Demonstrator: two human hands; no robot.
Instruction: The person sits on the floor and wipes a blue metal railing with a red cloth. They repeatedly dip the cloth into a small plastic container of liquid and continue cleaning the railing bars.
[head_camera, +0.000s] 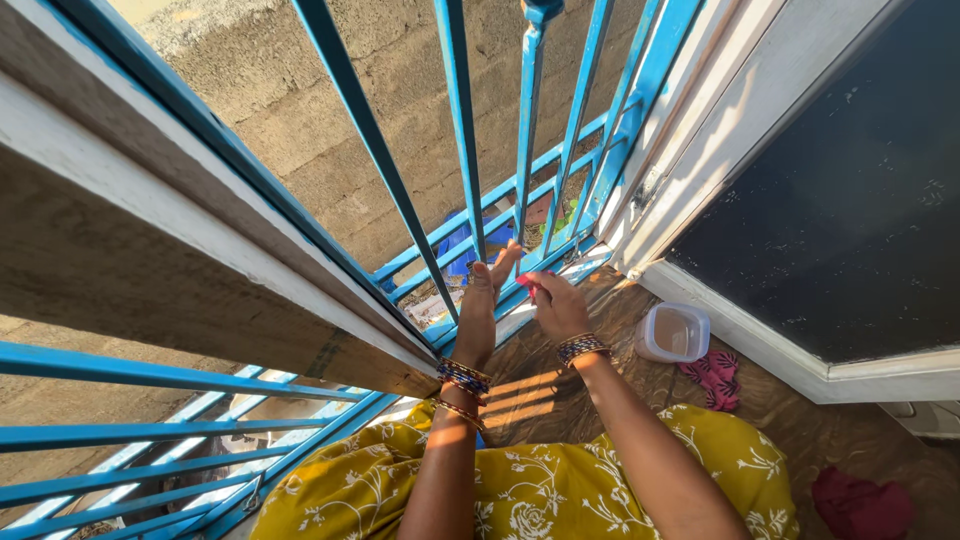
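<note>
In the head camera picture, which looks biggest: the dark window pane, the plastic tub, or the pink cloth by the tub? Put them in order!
1. Dark window pane, by far.
2. Plastic tub.
3. Pink cloth.
The tub and cloth look nearly alike, so that order is unsure.

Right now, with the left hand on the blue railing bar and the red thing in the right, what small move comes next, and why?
Probably bring the right hand the short way left so the small red thing in its fingers meets the blue bar. The left hand already lies flat against that bar's lower end, and the right hangs just beside it, apart from the rail. What the red thing is cannot be told.
</note>
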